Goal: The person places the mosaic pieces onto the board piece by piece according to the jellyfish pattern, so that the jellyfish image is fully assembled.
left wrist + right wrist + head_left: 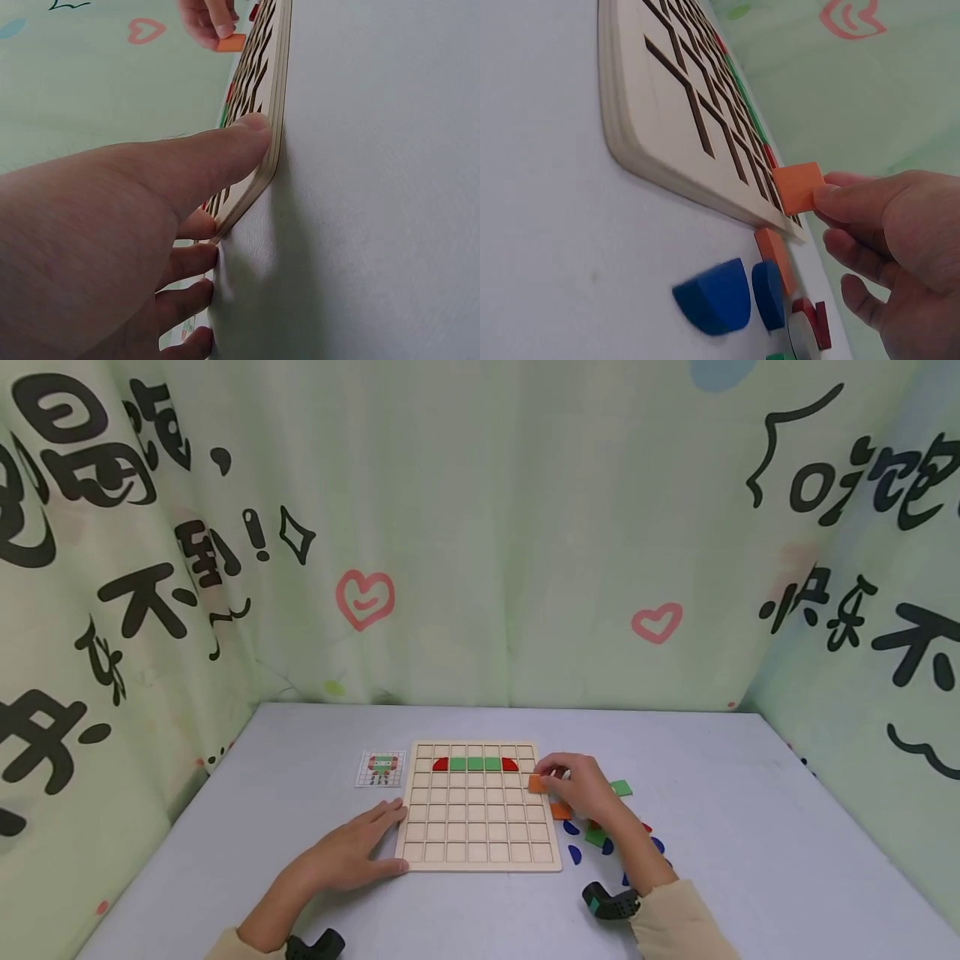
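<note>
A wooden grid board lies flat on the table. My left hand rests against its left edge, fingers extended, with the thumb on the near left corner. My right hand pinches an orange square tile between thumb and fingers, at the board's right edge near the second row. In the top part of the grid sits a row of green squares, with a red rounded piece at the left end and another red piece at the right end.
A small printed card with a figure on a grid lies left of the board. Right of the board are loose pieces: an orange tile, a green tile and several blue rounded pieces. Curtains surround the table.
</note>
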Action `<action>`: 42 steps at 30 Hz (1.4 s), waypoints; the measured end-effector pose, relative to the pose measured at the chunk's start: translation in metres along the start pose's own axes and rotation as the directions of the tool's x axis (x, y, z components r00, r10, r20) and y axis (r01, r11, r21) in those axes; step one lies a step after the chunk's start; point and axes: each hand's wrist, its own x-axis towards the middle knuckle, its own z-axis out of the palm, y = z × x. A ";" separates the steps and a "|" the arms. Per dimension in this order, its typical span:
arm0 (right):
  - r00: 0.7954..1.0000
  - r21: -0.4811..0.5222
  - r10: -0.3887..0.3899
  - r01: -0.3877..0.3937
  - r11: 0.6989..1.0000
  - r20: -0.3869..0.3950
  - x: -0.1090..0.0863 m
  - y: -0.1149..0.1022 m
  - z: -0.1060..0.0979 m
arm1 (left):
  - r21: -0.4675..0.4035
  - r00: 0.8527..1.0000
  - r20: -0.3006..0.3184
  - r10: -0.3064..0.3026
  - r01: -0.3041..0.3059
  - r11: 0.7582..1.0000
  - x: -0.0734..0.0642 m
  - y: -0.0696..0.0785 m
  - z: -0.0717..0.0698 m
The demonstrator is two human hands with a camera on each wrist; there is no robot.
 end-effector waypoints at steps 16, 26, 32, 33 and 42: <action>1.000 0.020 0.002 -0.002 1.000 -0.024 0.021 -0.012 0.025 | -0.004 1.000 -0.002 -0.004 0.004 1.000 0.000 0.001 0.000; 1.000 -0.034 -0.006 0.006 0.999 -0.020 0.023 -0.018 0.032 | -0.006 0.999 0.009 -0.033 0.033 0.999 0.001 0.001 0.000; 0.999 -0.084 -0.053 0.053 0.995 0.002 0.024 -0.015 0.033 | -0.005 0.999 0.011 -0.035 0.035 0.999 0.002 0.001 0.001; 0.998 -0.090 -0.064 0.064 0.994 0.003 0.023 -0.014 0.032 | -0.005 0.999 0.012 -0.035 0.035 0.999 0.002 0.000 0.001; 0.988 -0.110 -0.155 0.156 0.982 0.019 0.016 -0.010 0.029 | -0.002 0.998 0.016 -0.053 0.053 0.999 0.002 0.000 0.003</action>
